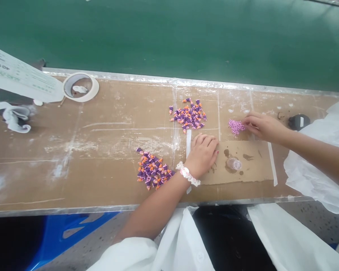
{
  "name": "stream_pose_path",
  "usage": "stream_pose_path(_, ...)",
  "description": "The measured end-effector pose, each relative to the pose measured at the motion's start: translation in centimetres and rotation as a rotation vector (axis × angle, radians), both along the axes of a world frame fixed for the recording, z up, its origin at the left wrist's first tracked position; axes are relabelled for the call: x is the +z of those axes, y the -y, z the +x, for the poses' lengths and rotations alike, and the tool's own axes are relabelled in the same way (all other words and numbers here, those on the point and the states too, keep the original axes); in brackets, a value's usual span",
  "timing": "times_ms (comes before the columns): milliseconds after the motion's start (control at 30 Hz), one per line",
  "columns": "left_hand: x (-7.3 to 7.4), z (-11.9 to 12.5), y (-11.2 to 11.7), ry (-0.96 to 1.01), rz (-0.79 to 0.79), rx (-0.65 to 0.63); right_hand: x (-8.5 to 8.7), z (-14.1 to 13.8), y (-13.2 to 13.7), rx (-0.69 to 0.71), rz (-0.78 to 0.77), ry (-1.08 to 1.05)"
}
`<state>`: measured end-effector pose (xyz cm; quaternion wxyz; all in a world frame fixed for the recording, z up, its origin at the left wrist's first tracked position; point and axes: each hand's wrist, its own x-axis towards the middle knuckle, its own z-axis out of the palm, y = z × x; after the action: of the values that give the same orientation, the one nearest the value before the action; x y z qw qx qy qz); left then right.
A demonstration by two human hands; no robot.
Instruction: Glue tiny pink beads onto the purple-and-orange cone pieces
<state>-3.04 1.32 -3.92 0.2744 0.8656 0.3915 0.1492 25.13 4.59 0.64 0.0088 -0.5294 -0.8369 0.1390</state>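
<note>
My right hand [261, 127] lies palm down, its fingertips at the edge of a small heap of pink beads [236, 127]. My left hand [202, 155] rests palm down at the left edge of a stained cardboard sheet [250, 162], its fingers curled and its palm hidden. A fabric scrunchie [188, 174] circles that wrist. Just left of this hand lies a loose heap of small purple-and-orange pieces [154, 169], and a second heap [188, 116] sits farther up the wooden bench [84, 150]. A small clear cup [234, 163] stands on the cardboard.
A roll of masking tape [80, 87] and a printed paper sheet [19, 75] lie at the far left, beyond which runs a green conveyor belt [169, 37]. A dark round object [298, 121] sits by my right arm. White plastic sheeting [313, 177] lies at the right.
</note>
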Motion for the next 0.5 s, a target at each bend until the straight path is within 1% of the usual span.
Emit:
stream_pose_path(100, -0.1, 0.0, 0.0, 0.001, -0.001, 0.002, -0.1, 0.0, 0.3, 0.119, 0.04, 0.054)
stream_pose_path(167, -0.1, 0.0, 0.1, 0.002, -0.001, 0.001, -0.3, -0.2, 0.5, 0.157, 0.073, 0.095)
stream_pose_path(267, 0.0, 0.0, 0.0, 0.002, 0.001, 0.002, -0.7, -0.4, 0.7, 0.162, 0.091, 0.127)
stream_pose_path(500, 0.0, 0.0, 0.0, 0.0, -0.006, -0.005, -0.9, -1.1, 0.7, 0.132, 0.053, 0.202)
